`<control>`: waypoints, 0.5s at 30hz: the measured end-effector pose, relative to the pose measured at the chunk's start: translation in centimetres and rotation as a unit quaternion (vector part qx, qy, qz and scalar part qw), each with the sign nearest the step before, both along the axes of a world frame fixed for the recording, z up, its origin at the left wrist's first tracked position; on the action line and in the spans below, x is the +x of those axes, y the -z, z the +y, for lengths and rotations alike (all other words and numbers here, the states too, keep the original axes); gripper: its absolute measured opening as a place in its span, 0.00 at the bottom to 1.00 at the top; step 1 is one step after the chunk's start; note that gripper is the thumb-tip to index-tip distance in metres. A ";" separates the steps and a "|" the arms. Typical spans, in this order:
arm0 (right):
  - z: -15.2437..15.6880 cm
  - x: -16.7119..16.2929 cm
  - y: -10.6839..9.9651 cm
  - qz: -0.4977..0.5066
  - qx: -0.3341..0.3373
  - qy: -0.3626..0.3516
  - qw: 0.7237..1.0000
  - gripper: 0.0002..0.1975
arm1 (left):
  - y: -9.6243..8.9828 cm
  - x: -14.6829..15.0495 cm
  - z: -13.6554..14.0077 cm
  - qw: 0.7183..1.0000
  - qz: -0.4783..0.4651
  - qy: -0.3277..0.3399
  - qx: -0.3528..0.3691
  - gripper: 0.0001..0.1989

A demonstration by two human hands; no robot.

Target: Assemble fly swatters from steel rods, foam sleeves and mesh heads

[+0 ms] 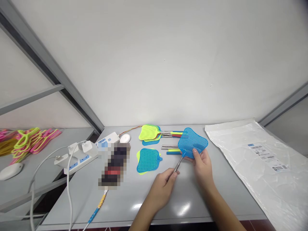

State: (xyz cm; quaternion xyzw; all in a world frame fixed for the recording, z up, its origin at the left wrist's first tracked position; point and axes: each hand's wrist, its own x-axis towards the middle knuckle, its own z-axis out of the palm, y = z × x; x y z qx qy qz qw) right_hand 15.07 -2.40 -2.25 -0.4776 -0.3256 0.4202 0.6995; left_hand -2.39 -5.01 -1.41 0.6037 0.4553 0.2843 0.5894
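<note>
A blue fly swatter (192, 141) is raised over the table, tilted, with its perforated head up and to the right. My left hand (162, 187) is closed round its metal rod. My right hand (202, 163) grips the lower right part of the head, thumb on top. Behind it lie several assembled swatters, a yellow-green swatter (149, 132) uppermost. Nearer to me, a loose blue swatter head (148, 160) rests on a yellow-green one. Metal rods with blue and yellow-green handles (171, 150) lie beside them, partly hidden by the raised head and my right hand.
A white plastic mailing bag (250, 154) covers the table's right side. On the left are power strips (83, 160) with plugs and cables, a white round device (125, 138) and a blurred-out device (115, 165) on a cable. Pink and yellow items (33, 141) lie farther left.
</note>
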 end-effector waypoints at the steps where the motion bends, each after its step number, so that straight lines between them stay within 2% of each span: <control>1: 0.0 0.0 0.0 -0.004 0.000 0.004 1.000 0.16 | 0.0 0.0 0.0 1.000 0.002 0.001 0.003 0.19; 9: -0.2 -0.2 -0.5 -0.002 -0.004 0.007 1.000 0.17 | 0.2 -0.4 0.1 0.999 0.025 0.031 0.003 0.21; 15: 0.0 -0.2 -0.2 0.040 -0.023 -0.040 0.998 0.16 | 1.1 -0.8 0.0 0.999 0.010 0.040 0.001 0.23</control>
